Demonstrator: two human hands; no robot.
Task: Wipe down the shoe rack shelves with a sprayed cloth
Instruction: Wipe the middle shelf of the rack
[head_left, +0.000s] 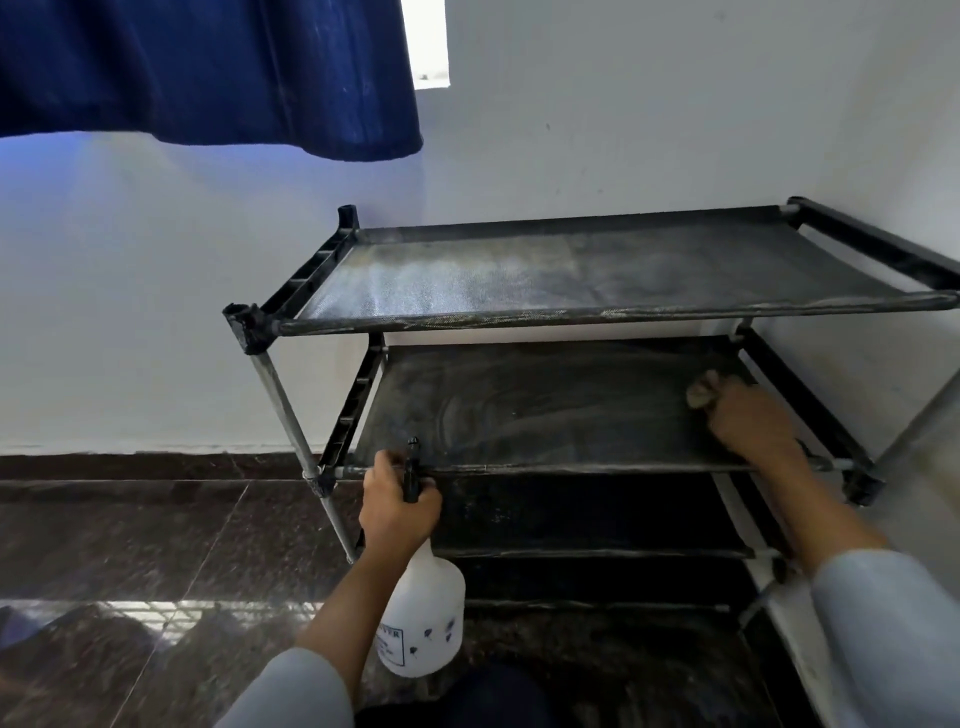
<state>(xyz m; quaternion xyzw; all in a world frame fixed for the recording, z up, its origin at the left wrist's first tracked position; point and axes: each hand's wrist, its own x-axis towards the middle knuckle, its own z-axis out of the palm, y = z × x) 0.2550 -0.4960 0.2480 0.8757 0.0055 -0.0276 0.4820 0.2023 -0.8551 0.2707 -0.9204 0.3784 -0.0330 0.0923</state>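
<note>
Kneeling-height view down onto a black shoe rack (571, 322) pushed into the corner of white walls. Right hand (748, 421) reached under the top shelf (597, 270) and onto the second shelf (545, 405), near its right rear corner, fingers curled over a bunched tan cloth (701, 392) and pressing it to the fabric; seemingly placed there to work the far side first and drag dust toward the front rail. Left hand (397, 504) wrapped round the neck and trigger head of a white spray bottle (423, 618), knuckles against the second shelf's front rail near its left corner, bottle hanging below the rail; probably parked there to keep the sprayer ready and steady the frame.

Swirled pale smears across the second shelf, a greyish dusty or wet patch toward the top shelf's left edge. Lower shelves (587, 514) dark, likely not yet done.

Headroom between top and second shelf tight for the forearm; right side rail and wall close by, so little sweep rightward, plenty leftward. Open dark tiled floor (130, 545) left of the rack; blue curtain (208, 73) hanging well above
</note>
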